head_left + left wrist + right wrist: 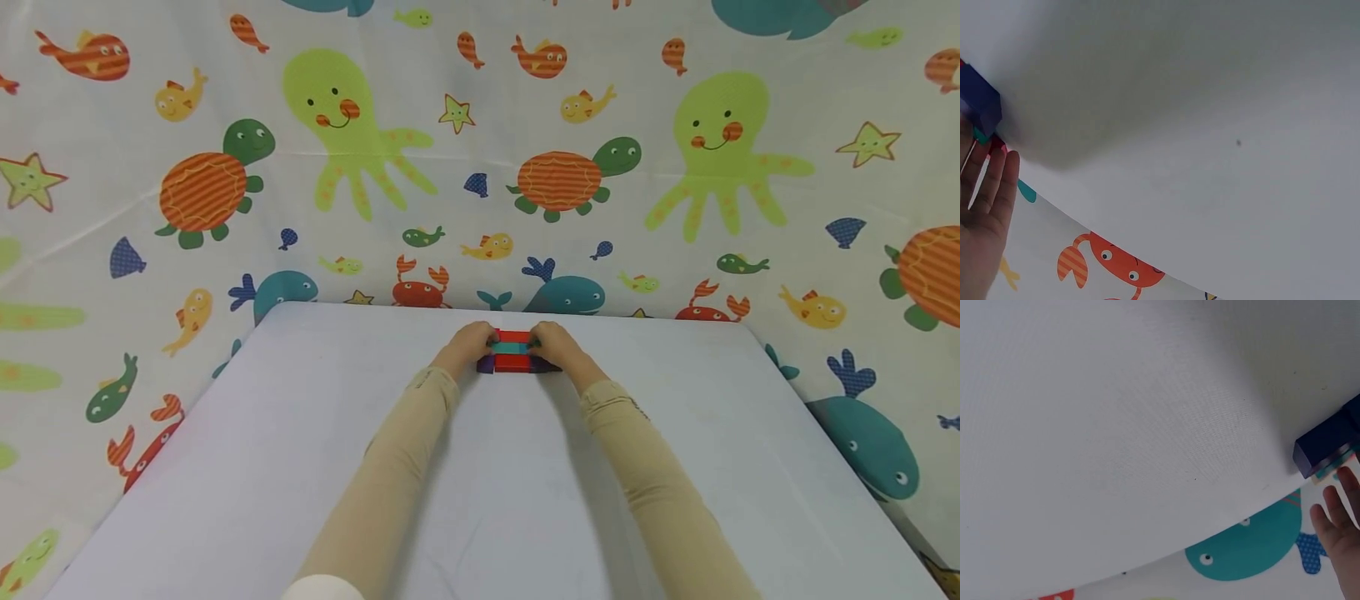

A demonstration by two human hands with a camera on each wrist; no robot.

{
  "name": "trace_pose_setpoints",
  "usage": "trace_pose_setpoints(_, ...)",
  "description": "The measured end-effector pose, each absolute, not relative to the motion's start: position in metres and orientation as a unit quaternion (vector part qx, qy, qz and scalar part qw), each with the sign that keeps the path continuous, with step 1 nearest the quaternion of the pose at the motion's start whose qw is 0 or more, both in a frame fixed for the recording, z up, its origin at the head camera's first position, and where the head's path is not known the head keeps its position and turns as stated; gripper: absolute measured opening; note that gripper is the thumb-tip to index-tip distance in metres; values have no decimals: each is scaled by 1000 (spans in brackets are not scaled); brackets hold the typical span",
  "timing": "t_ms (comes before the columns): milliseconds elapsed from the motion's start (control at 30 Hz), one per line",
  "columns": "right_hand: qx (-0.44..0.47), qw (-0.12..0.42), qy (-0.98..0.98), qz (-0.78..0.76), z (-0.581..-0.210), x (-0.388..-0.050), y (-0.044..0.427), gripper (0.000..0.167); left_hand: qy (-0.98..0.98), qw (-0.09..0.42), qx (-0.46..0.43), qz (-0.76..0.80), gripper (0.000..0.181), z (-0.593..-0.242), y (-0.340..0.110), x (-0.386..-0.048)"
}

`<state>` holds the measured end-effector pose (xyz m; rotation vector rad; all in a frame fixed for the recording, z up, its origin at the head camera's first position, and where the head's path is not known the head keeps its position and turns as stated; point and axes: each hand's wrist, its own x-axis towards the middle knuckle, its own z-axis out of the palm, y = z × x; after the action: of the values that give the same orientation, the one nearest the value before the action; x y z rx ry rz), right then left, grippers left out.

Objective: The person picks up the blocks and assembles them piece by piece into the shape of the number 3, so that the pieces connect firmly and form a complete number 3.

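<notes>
A small block structure stands near the table's far edge in the head view. A red block (512, 363) lies in front, with a purple block (486, 365) at its left and a dark purple block (543, 365) at its right. Behind the front red block lies a teal block (510, 348), and farther back another red block (514, 337). My left hand (470, 343) pinches the teal block's left end, its other fingers fairly straight in the left wrist view. At the right end, my right hand (558, 345) pinches the same block. Fingertips are partly hidden.
The white table (495, 483) stretches from the structure toward me and out to both sides. Right behind its far edge hangs a white cloth (480, 225) printed with sea animals.
</notes>
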<state>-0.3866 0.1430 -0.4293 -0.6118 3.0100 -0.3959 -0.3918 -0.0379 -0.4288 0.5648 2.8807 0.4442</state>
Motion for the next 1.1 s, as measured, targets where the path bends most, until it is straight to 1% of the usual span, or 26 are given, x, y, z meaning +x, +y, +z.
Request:
trace_pose_setpoints(67,-202,28,971,-121,-429,-388,144,27,966,106,186,142,33,-432,-36,-399)
trace_pose_setpoints(100,-204,31,971,-118,-429,-388,144,28,966,105,193,135,34,-434,-37,-401)
trace_pose_setpoints(133,-205,34,971,-116,-429,-388,143,29,962,90,214,144,33,-449,-41,-414)
trace_pose_setpoints(167,-205,36,972,-113,-430,-388,143,30,961,91,223,138,33,-455,-42,-421)
trace_pose_setpoints(233,-201,38,973,-112,-430,-388,142,31,960,94,228,134,34,-459,-42,-427)
trace_pose_setpoints(300,-196,36,974,-107,-430,-388,140,32,959,86,236,130,34,-459,-43,-425)
trace_pose_setpoints(333,-194,35,975,-107,-430,-387,140,32,957,72,248,134,33,-469,-44,-434)
trace_pose_setpoints(367,-192,34,975,-106,-430,-387,139,32,961,94,231,120,34,-459,-40,-427)
trace_pose_setpoints(400,-190,32,976,-105,-430,-386,139,32,962,95,229,117,35,-459,-39,-426)
trace_pose_setpoints(533,-185,30,977,-106,-432,-386,139,32,959,74,249,112,34,-475,-43,-438)
trace_pose_setpoints(700,-180,23,977,-114,-434,-386,138,29,959,65,247,120,34,-495,-47,-455)
trace_pose_setpoints(733,-178,21,977,-117,-434,-385,137,28,960,70,242,120,34,-503,-48,-464)
trace_pose_setpoints(800,-175,18,977,-120,-434,-383,137,28,962,67,237,115,35,-512,-50,-470)
trace_pose_setpoints(867,-170,19,978,-121,-433,-381,136,28,961,30,251,108,33,-527,-54,-476)
trace_pose_setpoints(900,-168,20,978,-121,-432,-379,136,28,960,29,254,112,33,-529,-56,-478)
trace_pose_setpoints(933,-166,20,978,-121,-431,-378,136,28,957,11,266,115,33,-533,-59,-478)
trace_pose_setpoints(1000,-163,17,979,-120,-428,-375,135,28,957,11,260,125,31,-520,-58,-466)
trace_pose_setpoints(1100,-159,2,980,-122,-423,-372,135,27,961,52,227,149,31,-471,-56,-424)
